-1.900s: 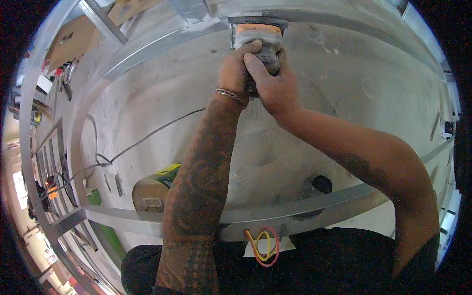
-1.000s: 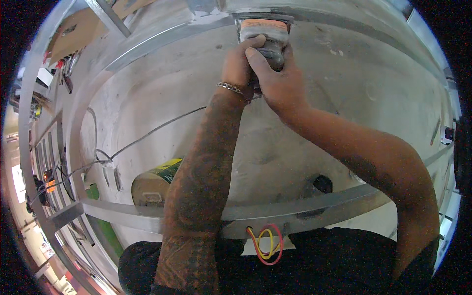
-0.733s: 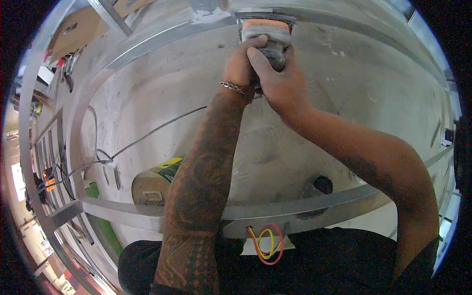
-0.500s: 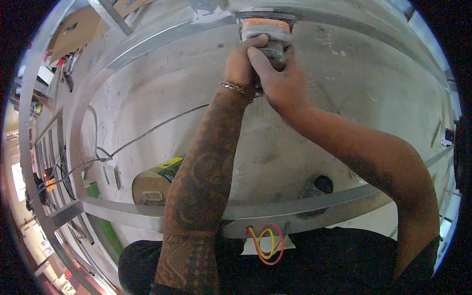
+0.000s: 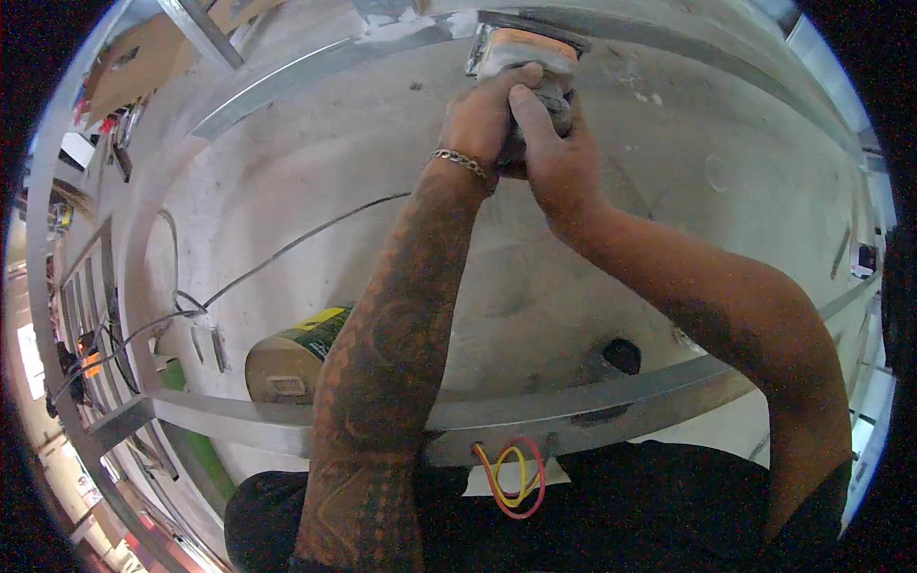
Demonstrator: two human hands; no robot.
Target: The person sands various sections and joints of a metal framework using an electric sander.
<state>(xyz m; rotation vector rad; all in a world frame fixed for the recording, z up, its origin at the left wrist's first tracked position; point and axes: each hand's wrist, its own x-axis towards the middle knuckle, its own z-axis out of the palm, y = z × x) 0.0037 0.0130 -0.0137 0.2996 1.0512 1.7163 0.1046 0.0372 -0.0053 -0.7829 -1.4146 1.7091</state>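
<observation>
Steadily, w/ your L hand & R hand both wrapped round the sander at the far metal bar, hold it flat, press evenly & leave the cord slack pls.

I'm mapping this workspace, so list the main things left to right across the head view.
Green strip, brown-ended cylinder, left hand, right hand (both on the power tool), dark round shape, small black-and-white object.
</observation>
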